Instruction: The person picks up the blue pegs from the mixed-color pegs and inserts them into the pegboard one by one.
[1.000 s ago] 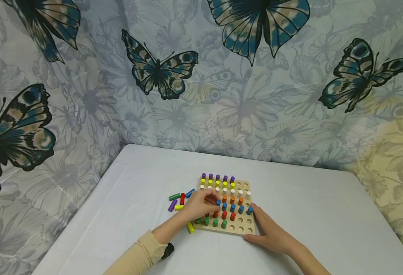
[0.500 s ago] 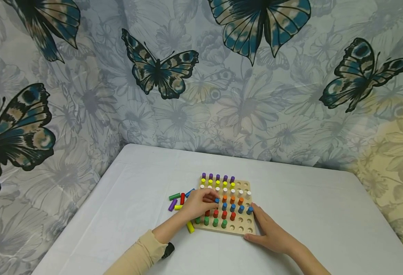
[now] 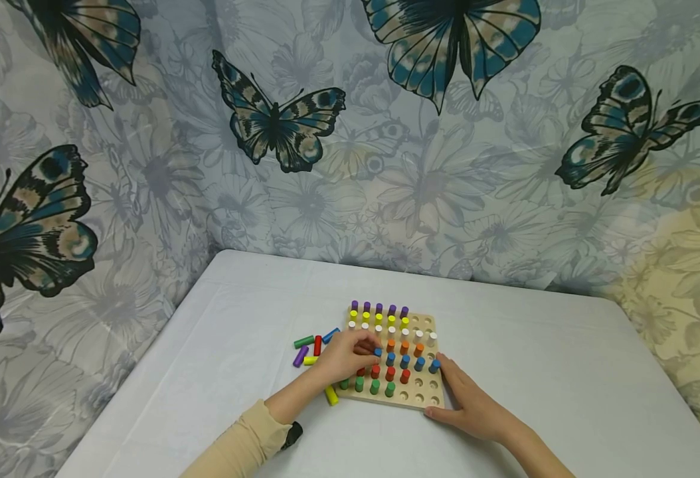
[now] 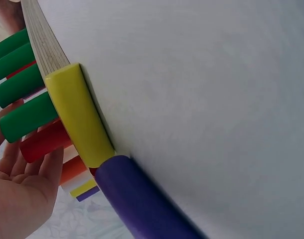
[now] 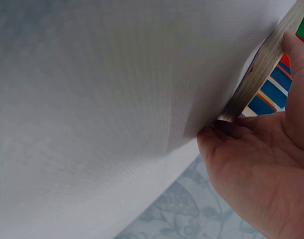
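A wooden pegboard (image 3: 412,392) stands on the table with rows of coloured pegs upright in its holes. Between thumb and fingers, my left hand (image 3: 344,355) pinches a blue peg (image 3: 378,352) at the left end of the blue row. The left wrist view hides that peg; there my fingers show behind a green peg (image 4: 30,117) and a red peg (image 4: 45,142). At the near right corner, my right hand (image 3: 466,405) touches the board, its fairly straight fingers along the right side and its thumb at the front edge (image 5: 256,69).
Left of the board lie several loose pegs, among them a green peg (image 3: 304,342), a purple peg (image 3: 300,356) and a red peg (image 3: 317,345). A yellow peg (image 3: 331,396) lies against the near left corner. A white cloth covers the table (image 3: 254,292); butterfly-patterned fabric hangs behind.
The blue peg in my left hand rises slightly, then comes back down a little. My right hand stays at the board's corner.
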`<act>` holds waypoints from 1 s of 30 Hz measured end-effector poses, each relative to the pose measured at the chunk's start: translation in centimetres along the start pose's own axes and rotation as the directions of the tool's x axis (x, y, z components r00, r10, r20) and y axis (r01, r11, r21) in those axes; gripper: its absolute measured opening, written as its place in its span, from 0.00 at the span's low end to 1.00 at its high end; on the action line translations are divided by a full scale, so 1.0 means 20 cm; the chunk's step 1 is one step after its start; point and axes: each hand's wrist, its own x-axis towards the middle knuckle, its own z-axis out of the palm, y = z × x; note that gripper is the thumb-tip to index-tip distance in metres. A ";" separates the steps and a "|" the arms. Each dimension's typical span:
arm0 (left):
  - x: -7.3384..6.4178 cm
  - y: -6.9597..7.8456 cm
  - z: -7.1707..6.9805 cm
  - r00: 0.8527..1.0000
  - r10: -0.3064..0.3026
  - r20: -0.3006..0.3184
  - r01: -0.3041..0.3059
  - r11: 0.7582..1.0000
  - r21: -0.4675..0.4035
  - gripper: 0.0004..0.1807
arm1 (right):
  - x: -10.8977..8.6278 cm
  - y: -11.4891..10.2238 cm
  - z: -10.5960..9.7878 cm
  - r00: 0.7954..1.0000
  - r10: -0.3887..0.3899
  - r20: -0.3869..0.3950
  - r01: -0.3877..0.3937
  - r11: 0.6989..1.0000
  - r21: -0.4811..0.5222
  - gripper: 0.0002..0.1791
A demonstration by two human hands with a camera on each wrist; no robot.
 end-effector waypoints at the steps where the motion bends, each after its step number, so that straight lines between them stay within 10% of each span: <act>1: 0.00 0.00 0.00 1.000 0.000 0.003 0.000 1.000 0.012 0.06 | 0.00 0.00 0.00 1.000 0.000 0.000 0.000 1.000 0.000 0.60; 30: -0.02 -0.02 -0.05 0.997 -0.064 -0.035 0.060 0.994 -0.093 0.06 | -0.01 -0.01 0.00 1.000 -0.003 0.000 0.003 1.000 -0.011 0.59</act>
